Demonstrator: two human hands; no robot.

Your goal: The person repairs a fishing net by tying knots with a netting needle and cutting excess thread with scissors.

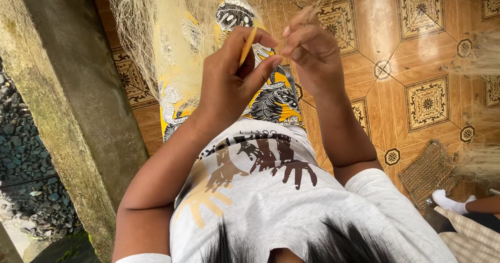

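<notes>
At far left I saw a concrete wall (pixel 67 86) with dark gravel (pixel 26 153) beyond it. Next came pale netting (pixel 156 39), hanging down over my patterned yellow skirt (pixel 271 99). My left hand (pixel 229 80) was raised in front of my chest, its fingers (pixel 260 72) closed around a slim yellow needle (pixel 248 46) that pointed up between thumb and forefinger. Just beside it, my right hand (pixel 310 52) had its fingers pinched shut on strands of the netting near the top. Beneath both lay a brown patterned tile floor (pixel 416 49). Farther right a woven mat (pixel 429 172) rested on the floor, and at the corner another person's white-socked foot (pixel 450 201) showed.
</notes>
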